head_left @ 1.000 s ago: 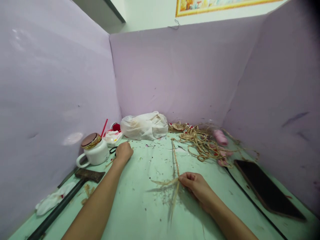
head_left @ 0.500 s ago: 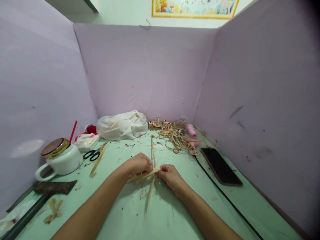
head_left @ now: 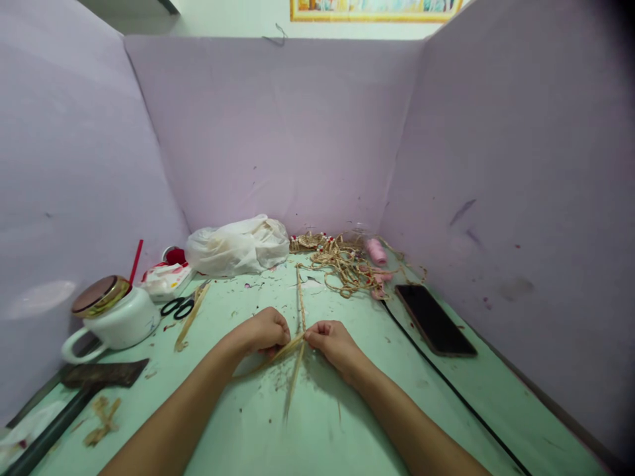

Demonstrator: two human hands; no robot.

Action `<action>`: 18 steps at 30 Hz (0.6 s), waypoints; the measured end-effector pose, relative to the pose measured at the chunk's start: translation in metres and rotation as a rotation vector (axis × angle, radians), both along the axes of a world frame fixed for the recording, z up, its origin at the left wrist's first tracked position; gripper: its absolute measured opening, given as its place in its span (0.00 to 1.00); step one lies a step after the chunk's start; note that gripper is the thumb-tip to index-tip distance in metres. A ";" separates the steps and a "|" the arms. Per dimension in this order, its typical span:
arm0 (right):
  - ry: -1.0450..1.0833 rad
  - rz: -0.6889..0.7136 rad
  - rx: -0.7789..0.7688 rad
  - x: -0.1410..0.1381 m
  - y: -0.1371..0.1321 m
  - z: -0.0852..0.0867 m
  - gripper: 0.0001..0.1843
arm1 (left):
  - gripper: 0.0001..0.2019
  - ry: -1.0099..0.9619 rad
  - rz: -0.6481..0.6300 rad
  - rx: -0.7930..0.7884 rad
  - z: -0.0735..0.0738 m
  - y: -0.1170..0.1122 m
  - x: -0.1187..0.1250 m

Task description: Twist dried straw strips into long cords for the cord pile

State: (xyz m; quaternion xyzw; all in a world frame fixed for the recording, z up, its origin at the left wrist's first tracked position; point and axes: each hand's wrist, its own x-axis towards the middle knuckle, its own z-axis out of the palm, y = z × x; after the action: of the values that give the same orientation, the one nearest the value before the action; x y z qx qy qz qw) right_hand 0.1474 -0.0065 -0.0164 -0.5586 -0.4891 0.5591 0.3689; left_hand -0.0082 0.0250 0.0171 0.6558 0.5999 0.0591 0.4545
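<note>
A thin straw-coloured braid (head_left: 300, 297) runs from the back of the green table toward me, and its loose fibre strands (head_left: 294, 383) spread out at the near end. My left hand (head_left: 268, 332) is closed just left of the braid's end, fingers curled around a fibre strand that trails to the lower left. Against the near end of the braid, my right hand (head_left: 333, 342) pinches the same pale strand between thumb and forefinger. The fingertips of both hands are close together, partly hiding where the strands meet.
Left stand a white mug (head_left: 124, 324) with a jar on it, a hammer (head_left: 104, 375), black-handled scissors (head_left: 177, 307) and a fibre bundle (head_left: 191, 317). Behind are a white plastic bag (head_left: 238, 248) and tangled braided cord (head_left: 347, 268). A phone (head_left: 436, 320) and black cable (head_left: 446, 380) lie right.
The strand between my hands has gone from a wide, flat band to a narrower, slanted one, its tail reaching further lower left. The whole view has shifted slightly.
</note>
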 end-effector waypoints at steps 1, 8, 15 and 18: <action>0.001 0.000 0.005 0.000 0.000 0.000 0.06 | 0.06 -0.020 -0.011 0.010 0.001 0.000 0.000; 0.019 -0.008 0.025 0.000 0.001 -0.003 0.05 | 0.07 -0.150 -0.006 0.174 0.005 -0.008 0.008; -0.014 -0.009 0.049 0.000 0.002 -0.005 0.04 | 0.03 -0.210 0.138 0.086 0.001 -0.008 0.017; -0.016 -0.009 0.053 -0.001 0.001 -0.005 0.03 | 0.05 -0.089 0.203 -0.016 0.003 -0.006 0.020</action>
State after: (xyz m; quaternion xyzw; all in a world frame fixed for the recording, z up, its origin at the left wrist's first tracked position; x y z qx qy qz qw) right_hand 0.1465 -0.0051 -0.0210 -0.5552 -0.5043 0.5397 0.3822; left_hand 0.0113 0.0187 0.0204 0.5846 0.6431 0.1293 0.4774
